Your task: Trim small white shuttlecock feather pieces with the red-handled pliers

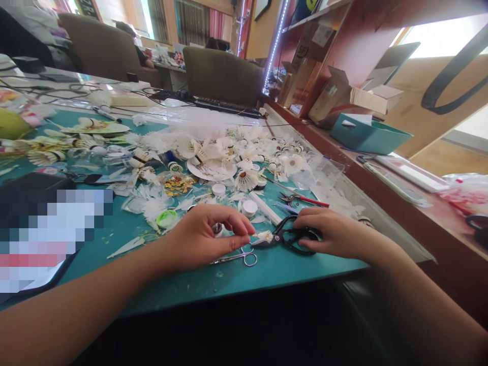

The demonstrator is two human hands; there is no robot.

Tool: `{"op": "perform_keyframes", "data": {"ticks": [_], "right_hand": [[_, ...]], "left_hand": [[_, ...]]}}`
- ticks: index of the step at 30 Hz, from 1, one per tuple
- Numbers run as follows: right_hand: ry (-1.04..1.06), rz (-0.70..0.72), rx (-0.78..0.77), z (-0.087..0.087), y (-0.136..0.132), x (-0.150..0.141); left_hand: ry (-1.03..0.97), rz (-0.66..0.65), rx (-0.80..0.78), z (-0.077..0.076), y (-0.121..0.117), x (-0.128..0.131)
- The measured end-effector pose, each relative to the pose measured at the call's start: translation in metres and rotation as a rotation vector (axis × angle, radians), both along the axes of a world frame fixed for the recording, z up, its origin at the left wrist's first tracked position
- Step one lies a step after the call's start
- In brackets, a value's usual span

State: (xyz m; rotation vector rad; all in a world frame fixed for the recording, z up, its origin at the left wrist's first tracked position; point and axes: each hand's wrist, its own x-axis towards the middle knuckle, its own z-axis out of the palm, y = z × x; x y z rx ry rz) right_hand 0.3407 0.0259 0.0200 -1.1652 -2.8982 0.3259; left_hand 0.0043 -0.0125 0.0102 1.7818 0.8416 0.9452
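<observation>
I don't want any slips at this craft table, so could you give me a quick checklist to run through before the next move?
1. Right hand on the handles of the black-handled scissors: ok.
2. Small white piece at the fingertips of the left hand: ok.
3. Left fingertips safely apart from the blades: cannot tell; they are close, and the white piece partly hides the gap.
4. Small silver scissors put down: ok, lying on the green tabletop.
5. Red-handled pliers put down: ok, beyond the scissors.
6. Uncluttered space beyond the hands: not ok; shuttlecocks and white feathers crowd it.
</observation>
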Motion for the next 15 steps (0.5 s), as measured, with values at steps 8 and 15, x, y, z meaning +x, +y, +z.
{"op": "perform_keyframes", "data": {"ticks": [8,15], "right_hand": [[0.044,-0.03,-0.097,0.007,0.012,0.017],[-0.017,-0.082,-0.146,0.009,0.008,0.014]], "left_hand": [[0.001,-0.021,0.08,0.001,0.002,0.002],[0.009,-0.048,0.135,-0.002,0.002,0.001]]}}
